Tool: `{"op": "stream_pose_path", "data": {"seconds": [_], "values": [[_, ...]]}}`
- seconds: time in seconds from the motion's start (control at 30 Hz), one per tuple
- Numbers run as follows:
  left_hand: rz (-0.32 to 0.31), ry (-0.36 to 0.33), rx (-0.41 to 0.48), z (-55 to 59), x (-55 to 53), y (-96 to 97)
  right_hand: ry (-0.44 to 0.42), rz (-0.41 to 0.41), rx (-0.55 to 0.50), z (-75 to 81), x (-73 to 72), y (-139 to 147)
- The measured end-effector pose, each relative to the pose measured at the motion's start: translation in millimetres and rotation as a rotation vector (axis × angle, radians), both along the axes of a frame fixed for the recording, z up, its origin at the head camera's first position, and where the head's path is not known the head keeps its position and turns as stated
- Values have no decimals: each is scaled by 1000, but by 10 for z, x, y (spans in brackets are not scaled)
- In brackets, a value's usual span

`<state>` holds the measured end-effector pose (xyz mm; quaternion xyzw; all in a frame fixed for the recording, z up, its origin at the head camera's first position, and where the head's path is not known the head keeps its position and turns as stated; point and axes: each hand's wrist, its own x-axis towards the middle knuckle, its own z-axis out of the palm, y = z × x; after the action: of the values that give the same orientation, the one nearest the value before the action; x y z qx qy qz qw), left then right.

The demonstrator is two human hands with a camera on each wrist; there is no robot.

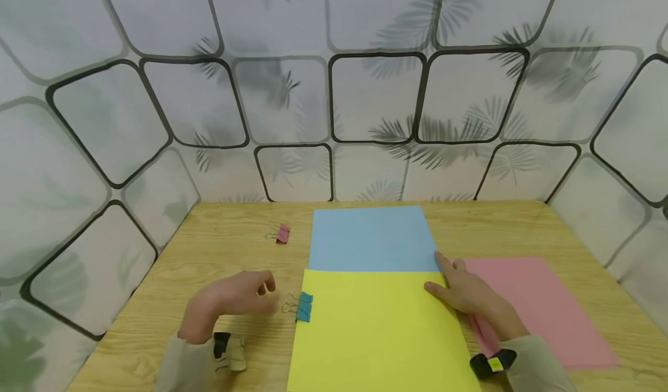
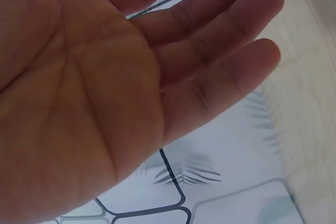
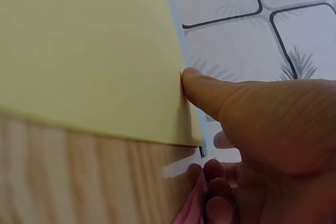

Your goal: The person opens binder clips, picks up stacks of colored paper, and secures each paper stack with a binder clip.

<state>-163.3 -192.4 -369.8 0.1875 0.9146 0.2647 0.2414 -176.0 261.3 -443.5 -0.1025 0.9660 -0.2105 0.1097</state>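
A yellow sheet [image 1: 381, 334] lies over the lower part of a blue sheet [image 1: 370, 238]. On its left edge sits a teal binder clip [image 1: 304, 307], wire handles pointing left. My left hand [image 1: 237, 293] hovers just left of that clip; in the left wrist view its palm shows, with fingers extended and nothing held. Along the right edge of the sheets rests my right hand [image 1: 467, 290], index finger at the blue edge. Its thumb [image 3: 202, 85] presses the yellow edge in the right wrist view, while the lower fingers bend near a raised pink edge [image 3: 193, 203].
To the right lies a pink sheet [image 1: 543, 311], partly behind the right forearm. A pink binder clip [image 1: 282, 233] stands at the back left of the wooden table [image 1: 229, 224]. A patterned curtain [image 1: 376, 102] encloses the back and sides. Beside the left wrist is a beige item [image 1: 237, 354].
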Motion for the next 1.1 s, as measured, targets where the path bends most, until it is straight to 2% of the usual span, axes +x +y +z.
{"op": "stream_pose_path", "data": {"seconds": [0.23, 0.37, 0.53, 0.67, 0.77, 0.93, 1.0, 1.1], "values": [[13, -23, -54, 17, -27, -14, 33, -10, 7, -20, 20, 29], [18, -43, -85, 11, -38, -28, 17, -21, -7, -25, 26, 36], [34, -99, -102, -1, -34, -38, 0, -36, -25, -13, 22, 44], [20, -96, -103, -32, -36, -13, -5, -32, -31, -6, 14, 57], [44, -95, -125, -60, -50, 17, -3, -33, -23, -13, 6, 72], [99, -146, -133, -97, -70, -13, -1, -38, -23, -20, 4, 93], [84, -155, -123, -117, -60, -82, -1, -36, -32, -32, 1, 84], [7, -160, -81, -148, -34, -215, 4, -30, -43, -53, -11, 54]]}}
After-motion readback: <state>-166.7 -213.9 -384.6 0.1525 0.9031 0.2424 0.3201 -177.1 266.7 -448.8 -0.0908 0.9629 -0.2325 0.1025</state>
